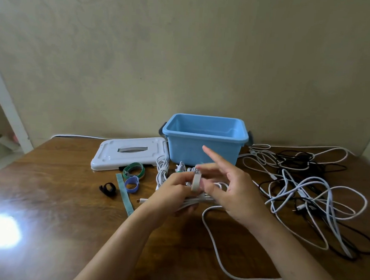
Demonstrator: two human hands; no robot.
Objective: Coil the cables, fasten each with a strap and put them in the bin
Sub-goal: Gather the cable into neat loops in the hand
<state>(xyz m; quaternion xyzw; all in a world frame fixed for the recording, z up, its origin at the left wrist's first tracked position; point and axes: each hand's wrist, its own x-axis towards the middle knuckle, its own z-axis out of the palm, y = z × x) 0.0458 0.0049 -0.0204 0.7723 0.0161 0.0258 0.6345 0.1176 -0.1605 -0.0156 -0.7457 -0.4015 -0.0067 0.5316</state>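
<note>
The left hand (172, 191) gripped a coiled white cable (194, 202) above the wooden surface (57, 197), its fingers curled around the bundle. A pale strap (196, 182) stood looped over the coil. The right hand (230, 190) was blurred; its grip seemed spread, forefinger raised. The blue bin (204, 139) stood just behind, with loose cables (307, 186) tangled to its right.

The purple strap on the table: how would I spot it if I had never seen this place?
Start at the blue bin at the back of the wooden table; the white lid lies flat to its left. In front of the lid sit several straps; the purple strap is a small closed loop just below the larger green loop, right of the black strap.
</note>
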